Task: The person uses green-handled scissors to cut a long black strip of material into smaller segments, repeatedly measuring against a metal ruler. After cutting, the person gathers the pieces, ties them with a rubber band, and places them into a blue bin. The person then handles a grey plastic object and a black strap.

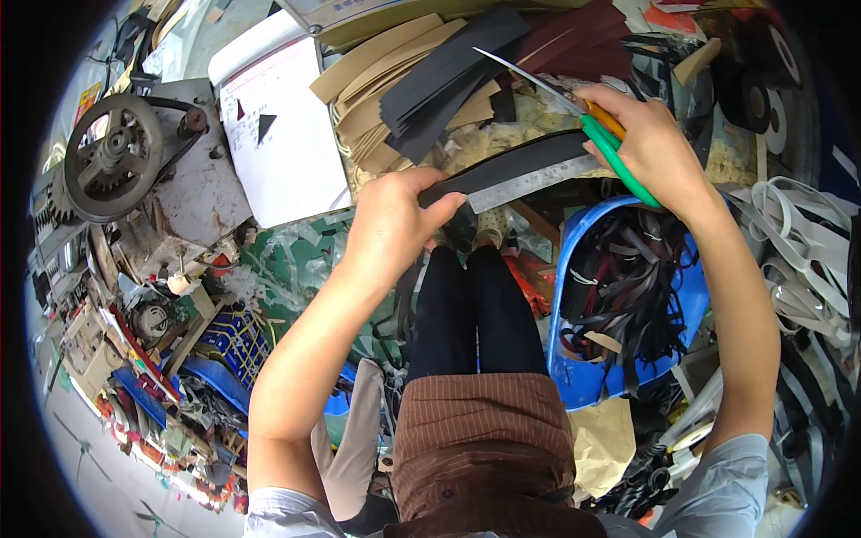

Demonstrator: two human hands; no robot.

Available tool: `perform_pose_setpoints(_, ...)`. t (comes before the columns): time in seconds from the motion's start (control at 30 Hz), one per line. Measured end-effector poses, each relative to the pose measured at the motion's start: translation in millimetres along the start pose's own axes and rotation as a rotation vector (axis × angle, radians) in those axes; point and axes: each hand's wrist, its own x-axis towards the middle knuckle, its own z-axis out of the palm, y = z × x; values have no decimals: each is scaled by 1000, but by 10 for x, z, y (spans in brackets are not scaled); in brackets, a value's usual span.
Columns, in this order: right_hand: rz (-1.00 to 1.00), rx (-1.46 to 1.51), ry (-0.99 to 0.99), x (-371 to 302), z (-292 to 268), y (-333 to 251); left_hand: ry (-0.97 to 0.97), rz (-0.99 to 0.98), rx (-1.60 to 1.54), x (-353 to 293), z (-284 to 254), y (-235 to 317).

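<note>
My left hand (387, 218) pinches the left end of a black strip (511, 160) between thumb and fingers at the table's front edge. A metal ruler (531, 184) lies along the strip's near side, its left end close to my left thumb. My right hand (662, 151) is closed around scissors (613, 158) with green and orange handles. Their blades point up and to the left, away from the strip. The right ends of strip and ruler reach to beneath the scissor handles; whether my right fingers also grip them I cannot tell.
Stacks of tan strips (372, 81), black strips (448, 76) and dark red strips (578, 40) lie behind my hands. A paper pad (278, 134) and a machine with a handwheel (112, 152) are at left. Below right, a blue bin (560, 359) holds dark scraps.
</note>
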Motion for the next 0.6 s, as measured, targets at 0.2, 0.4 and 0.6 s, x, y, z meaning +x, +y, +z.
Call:
perform_pose_setpoints(0.2,41,-4,-6,1,12,-13,25,-49,-23,-35,15,61)
perform_pose_setpoints(0.4,118,-10,35,-40,-52,-35,-50,-106,-93,-72,-76,166)
perform_pose_setpoints(0.6,117,440,242,-494,-511,-715,-187,-232,-578,-77,-744,423)
